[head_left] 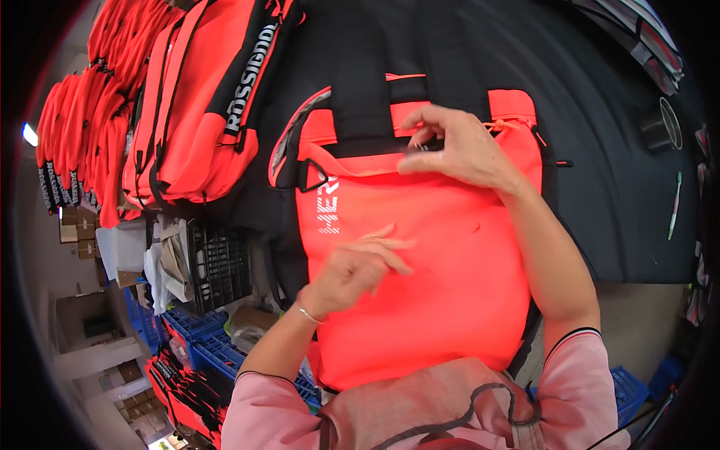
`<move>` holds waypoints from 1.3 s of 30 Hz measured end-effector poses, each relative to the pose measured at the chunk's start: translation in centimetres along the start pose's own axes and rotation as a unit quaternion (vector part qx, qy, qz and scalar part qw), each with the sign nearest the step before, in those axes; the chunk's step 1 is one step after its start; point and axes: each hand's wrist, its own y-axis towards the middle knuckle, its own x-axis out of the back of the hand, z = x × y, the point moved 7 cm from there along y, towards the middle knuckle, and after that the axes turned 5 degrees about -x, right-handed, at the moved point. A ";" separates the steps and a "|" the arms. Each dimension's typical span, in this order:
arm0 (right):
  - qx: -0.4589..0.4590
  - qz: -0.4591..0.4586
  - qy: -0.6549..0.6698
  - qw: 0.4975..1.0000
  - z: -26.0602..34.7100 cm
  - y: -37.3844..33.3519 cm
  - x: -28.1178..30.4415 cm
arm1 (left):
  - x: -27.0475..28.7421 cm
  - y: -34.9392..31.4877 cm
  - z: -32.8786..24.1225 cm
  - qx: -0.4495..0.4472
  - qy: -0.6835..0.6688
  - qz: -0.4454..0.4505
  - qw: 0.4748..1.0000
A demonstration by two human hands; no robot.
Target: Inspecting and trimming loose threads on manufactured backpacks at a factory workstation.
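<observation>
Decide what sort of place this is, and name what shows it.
Probably a bag workshop or packing room: a red backpack under both hands on a black worktable, stacks of identical red backpacks, and cardboard boxes.

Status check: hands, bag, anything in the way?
Right hand pinching black strap at red bag top. Left hand hovering, empty. Nothing blocking.

I wear a pink top with short sleeves, each edged by a thin dark line with white beside it. On my left hand's (352, 266) wrist sits a thin silver bracelet (309, 316). My right hand (457, 146) is bare. A brownish apron with dark cord covers my front.
</observation>
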 end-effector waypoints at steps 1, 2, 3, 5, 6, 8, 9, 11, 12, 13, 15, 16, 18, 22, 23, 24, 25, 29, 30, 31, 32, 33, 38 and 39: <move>0.010 0.059 0.034 0.998 0.2 -0.2 -0.6 | 2.3 -0.4 0.4 0.036 -0.055 -0.094 0.993; 0.028 0.088 0.030 0.995 0.5 -0.4 -0.9 | 4.3 -0.7 0.5 0.052 -0.107 -0.176 0.977; 0.037 0.112 0.029 0.993 0.6 -0.7 -1.2 | 7.3 -0.7 -0.5 -0.002 0.097 -0.258 0.961; 0.056 0.136 -0.010 0.989 0.9 -1.1 -1.6 | 11.4 -0.4 0.6 0.057 0.218 -0.384 0.895; 0.058 0.163 -0.058 0.983 0.8 -1.4 -2.2 | 12.9 0.6 1.6 0.070 0.248 -0.406 0.877; 0.092 0.165 -0.076 0.979 1.4 -1.9 -2.5 | 13.8 2.5 4.2 0.177 0.392 -0.332 0.840; 0.107 0.169 -0.105 0.974 1.6 -2.1 -2.7 | 13.8 3.0 6.0 0.253 0.418 -0.283 0.825; 0.138 0.156 -0.128 0.970 2.2 -2.7 -2.9 | 13.9 3.1 7.2 0.259 0.392 -0.278 0.838; 0.153 0.151 -0.136 0.967 2.5 -2.9 -3.0 | 13.7 2.9 8.4 0.305 0.345 -0.249 0.852; 0.144 0.161 -0.156 0.964 2.4 -3.0 -3.3 | 13.7 2.7 8.3 0.291 0.351 -0.256 0.852; 0.156 0.155 -0.147 0.964 2.8 -3.2 -3.3 | 13.5 2.4 8.4 0.273 0.256 -0.246 0.894; 0.147 0.164 -0.155 0.963 2.7 -3.3 -3.4 | 13.6 2.0 8.4 0.275 0.202 -0.257 0.904; 0.167 0.155 -0.148 0.962 3.1 -3.5 -3.4 | 13.9 1.6 8.3 0.279 0.185 -0.262 0.905; 0.196 0.141 -0.146 0.959 3.4 -3.6 -3.4 | 13.9 1.5 8.6 0.285 0.107 -0.275 0.912; 0.195 0.141 -0.146 0.960 3.3 -3.6 -3.4 | 13.7 1.6 8.7 0.285 0.106 -0.275 0.912; 0.166 0.134 -0.116 0.970 3.0 -3.1 -3.3 | 13.9 1.8 8.3 0.258 0.163 -0.280 0.910; 0.126 0.125 -0.088 0.980 2.4 -2.7 -3.0 | 14.1 1.6 8.1 0.262 0.215 -0.294 0.894; -0.021 -0.100 0.301 0.948 -0.7 -0.5 0.8 | 13.9 1.7 7.2 0.219 0.277 -0.328 0.876; -0.020 -0.136 0.373 0.917 -1.5 -0.4 1.8 | 13.3 2.7 5.5 0.133 0.424 -0.293 0.847; -0.071 -0.192 0.430 0.880 -2.9 -0.5 2.5 | 11.8 3.8 4.0 0.042 0.563 -0.240 0.790; -0.056 -0.159 0.430 0.887 -2.8 -0.1 2.4 | 11.1 4.7 4.0 0.042 0.587 -0.199 0.783; -0.043 -0.170 0.471 0.864 -3.1 0.0 2.7 | 10.6 5.3 4.0 0.056 0.581 -0.203 0.786; -0.043 -0.168 0.513 0.841 -3.9 0.3 2.8 | 0.7 9.1 5.2 0.067 0.512 -0.023 0.856; -0.048 -0.169 0.517 0.838 -4.0 0.4 2.7 | -1.8 8.4 5.4 0.084 0.403 0.010 0.911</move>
